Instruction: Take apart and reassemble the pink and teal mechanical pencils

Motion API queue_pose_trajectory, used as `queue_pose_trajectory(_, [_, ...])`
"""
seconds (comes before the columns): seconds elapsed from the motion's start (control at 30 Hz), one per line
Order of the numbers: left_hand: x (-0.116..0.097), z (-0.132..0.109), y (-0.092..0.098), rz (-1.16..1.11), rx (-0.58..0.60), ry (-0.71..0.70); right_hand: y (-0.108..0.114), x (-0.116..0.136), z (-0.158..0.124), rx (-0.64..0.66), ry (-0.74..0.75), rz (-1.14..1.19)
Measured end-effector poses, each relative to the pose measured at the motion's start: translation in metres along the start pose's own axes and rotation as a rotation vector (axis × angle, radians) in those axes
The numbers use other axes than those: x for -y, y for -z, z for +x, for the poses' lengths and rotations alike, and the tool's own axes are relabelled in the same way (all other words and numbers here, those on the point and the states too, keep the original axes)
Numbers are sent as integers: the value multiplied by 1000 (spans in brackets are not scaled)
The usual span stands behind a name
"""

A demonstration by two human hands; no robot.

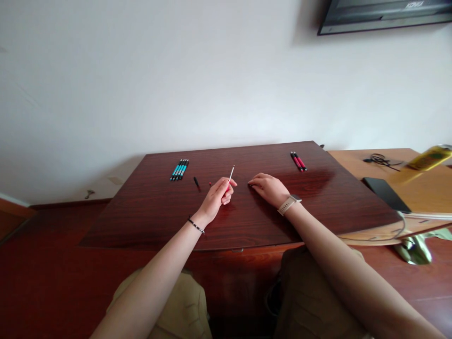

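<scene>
My left hand (218,192) is closed around a pink pen barrel, and a thin white refill (231,172) sticks up out of it. Just left of that hand a black pen part (197,181) lies on the table, with a tiny red piece (210,183) close to the knuckles. My right hand (270,188) rests low on the tabletop, its fingertips together at a small dark piece that is mostly hidden. Several turquoise pens (179,170) lie side by side at the left. Two pink pens (299,161) lie together at the back right.
The dark wood table (155,216) stands against a white wall. To the right, a lighter desk (423,197) carries a black flat device (386,194), a coiled cable (380,160) and a yellow bottle (429,158). A screen (384,16) hangs above.
</scene>
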State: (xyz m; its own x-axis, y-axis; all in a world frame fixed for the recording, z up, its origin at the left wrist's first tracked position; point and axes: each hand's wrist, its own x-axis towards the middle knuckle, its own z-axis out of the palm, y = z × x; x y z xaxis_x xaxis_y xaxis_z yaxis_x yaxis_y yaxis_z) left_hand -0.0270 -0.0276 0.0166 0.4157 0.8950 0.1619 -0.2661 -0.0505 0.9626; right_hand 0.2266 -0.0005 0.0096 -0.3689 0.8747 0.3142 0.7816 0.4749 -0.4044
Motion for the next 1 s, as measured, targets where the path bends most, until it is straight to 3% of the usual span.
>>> queue_pose_trajectory(0.3, [4,3,-1,100,-50,-4,-5,7,4,10,-72,4])
queue_pose_trajectory(0.47, [4,1,-2,175,-14,19,-3,11,3,-143,-111,489])
queue_pose_trajectory(0.7, [2,-1,-8,314,39,30,3,25,5,-246,-255,1232])
queue_pose_trajectory(1.0, [4,-3,-8,387,42,20,12,39,2,-190,-284,1398])
